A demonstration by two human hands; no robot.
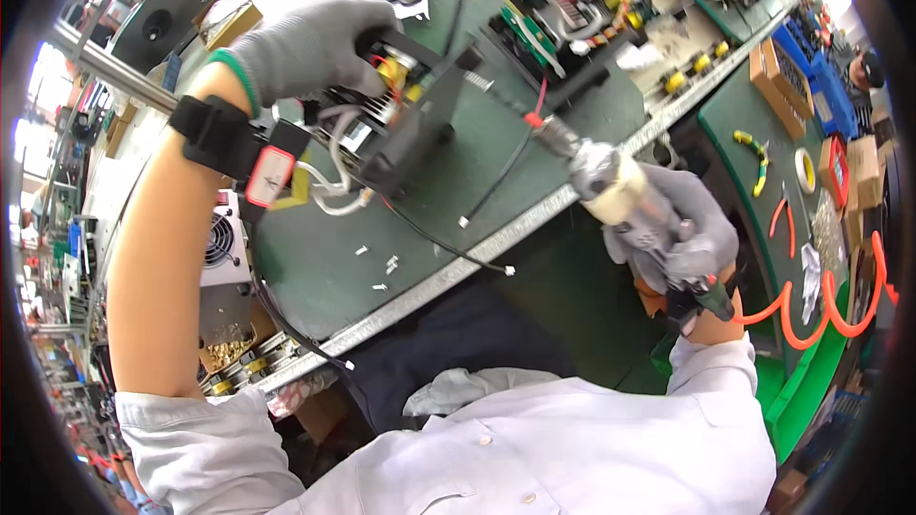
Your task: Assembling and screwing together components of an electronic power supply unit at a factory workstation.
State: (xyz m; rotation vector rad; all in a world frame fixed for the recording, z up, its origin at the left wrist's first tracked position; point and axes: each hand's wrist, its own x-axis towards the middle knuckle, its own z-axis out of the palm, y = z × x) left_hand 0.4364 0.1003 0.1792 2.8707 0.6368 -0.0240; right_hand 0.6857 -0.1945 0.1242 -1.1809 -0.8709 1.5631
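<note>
In the head view, the left hand [315, 43] grips the black unit [410, 133] on the worktop [324, 267]; the right hand's [692, 224] fingers wrap the driver [625, 195], its bit near the unit. Screws [391, 262] lie nearer the body, a second unit [596, 76] crowds beyond, and an orange hose [785, 319] coils rightward.

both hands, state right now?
Left hand: closed, holding the black-cased electronics unit.
Right hand: closed, holding the power screwdriver.
</note>
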